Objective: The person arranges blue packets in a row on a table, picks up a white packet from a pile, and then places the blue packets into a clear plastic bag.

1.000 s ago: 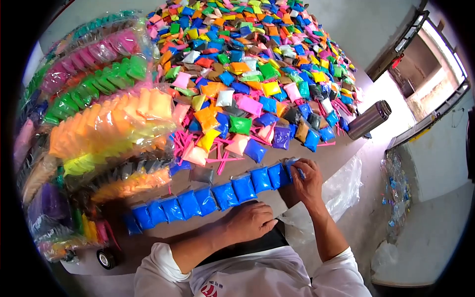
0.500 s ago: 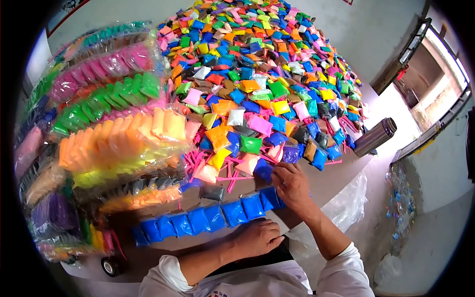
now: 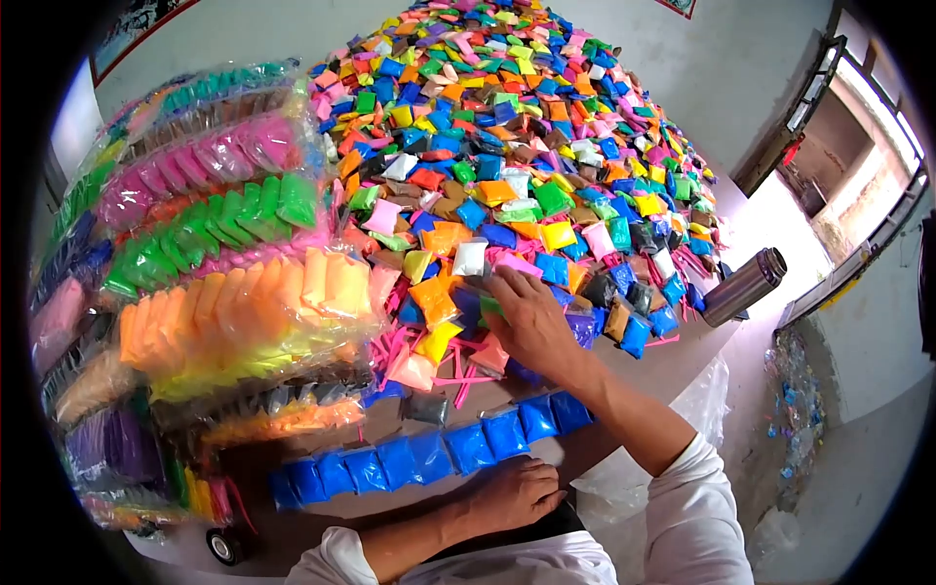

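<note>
My right hand (image 3: 534, 320) is over the front of a heap of small coloured packets (image 3: 556, 205), fingertips bent down among them. A green packet (image 3: 490, 306) lies partly under its fingers, and whether the hand grips anything is hidden. A slightly curved row of blue packets (image 3: 429, 455) lies on the table in front of me, edges touching or overlapping. My left hand (image 3: 522, 494) rests at the table's near edge just below this row, fingers curled in and nothing visible in them. One dark grey packet (image 3: 425, 408) sits just behind the row.
Clear bags of sorted packets (image 3: 244, 292) are stacked high at the left. Pink strips (image 3: 458, 375) lie at the heap's front. A metal flask (image 3: 746, 288) stands at the table's right side. Clear plastic sheeting (image 3: 697, 409) hangs by the right edge, near a doorway (image 3: 829, 166).
My right hand has left the right end of the blue row and moved up and left onto the heap. The row's last blue packet is now uncovered. My left hand stays nearly in place.
</note>
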Demonstrator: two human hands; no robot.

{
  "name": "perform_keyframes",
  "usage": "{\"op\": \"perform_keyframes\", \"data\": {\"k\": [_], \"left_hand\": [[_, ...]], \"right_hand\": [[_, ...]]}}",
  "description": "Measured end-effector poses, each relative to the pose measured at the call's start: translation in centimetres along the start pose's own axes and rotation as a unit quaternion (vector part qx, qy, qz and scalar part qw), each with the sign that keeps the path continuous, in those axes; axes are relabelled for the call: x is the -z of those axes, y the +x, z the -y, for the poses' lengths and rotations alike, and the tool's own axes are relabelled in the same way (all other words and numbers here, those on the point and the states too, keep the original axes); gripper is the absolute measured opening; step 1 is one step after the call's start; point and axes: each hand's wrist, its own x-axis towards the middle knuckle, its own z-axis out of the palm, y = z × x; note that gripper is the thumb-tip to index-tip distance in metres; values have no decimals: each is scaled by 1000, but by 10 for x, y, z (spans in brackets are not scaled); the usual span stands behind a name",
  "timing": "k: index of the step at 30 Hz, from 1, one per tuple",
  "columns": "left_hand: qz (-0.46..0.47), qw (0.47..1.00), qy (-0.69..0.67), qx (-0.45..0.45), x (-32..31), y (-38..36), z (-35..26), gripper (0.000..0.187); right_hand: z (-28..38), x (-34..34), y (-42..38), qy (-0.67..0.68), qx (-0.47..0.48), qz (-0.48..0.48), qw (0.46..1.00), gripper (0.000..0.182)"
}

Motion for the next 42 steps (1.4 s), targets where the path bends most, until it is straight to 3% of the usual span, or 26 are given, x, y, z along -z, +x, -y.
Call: {"op": "perform_keyframes", "data": {"k": [2,4,8,13,14,16,19,21,22,25,27,31,34,36,37,39,40,41,42], "left_hand": [[25,999,31,1,-1,-2,3,13],[-11,999,1,-36,-5,-5,9,11],[32,999,-12,8,-15,-13,14,16],[40,999,-3,21,-9,-2,8,27],[85,996,8,33,-2,2,5,28],[127,991,19,46,2,6,5,29],[120,991,20,46,-19,-7,16,27],[111,984,133,-34,-59,-28,41,16],[108,985,133,-30,-49,-23,37,16],[46,998,30,-29,-17,-10,10,19],[43,997,-50,27,-14,-8,8,16],[30,998,-59,24,-20,-11,12,16],[27,998,-62,14,-23,-14,15,17],[80,994,45,-59,-30,-20,17,17],[78,994,42,-59,-45,-27,21,17],[99,983,-103,114,-80,-42,29,17],[102,983,-105,112,-78,-42,28,17],[94,994,-14,46,-72,-41,28,17],[83,993,77,-21,-65,-40,27,18]], "right_hand": [[-17,-15,15,-6,12,-18,1000,36],[-44,-35,31,21,3,-22,1000,35],[-84,-52,60,6,24,-55,998,29],[-125,-55,85,31,-85,22,996,15],[-132,-53,89,31,-86,23,996,15],[-145,-49,96,56,-129,-147,979,13],[-196,-46,120,27,-137,-187,972,15],[-226,-41,139,20,-120,-216,969,17],[-237,-40,147,15,-126,-215,968,18],[-262,-33,161,-26,-192,-106,975,24],[-286,-42,167,-53,-217,-49,973,27],[-302,-56,176,-59,-238,28,969,39],[-298,-60,179,-122,-320,39,939,52],[-281,-50,178,-138,-373,48,916,59],[-288,-51,174,-140,-343,25,929,52],[-305,-48,169,-88,-326,4,941,47],[-313,-47,165,-35,-307,-20,951,44],[-316,-50,157,-24,-249,-115,961,36],[-322,-46,153,-29,-250,-117,961,36]]}}
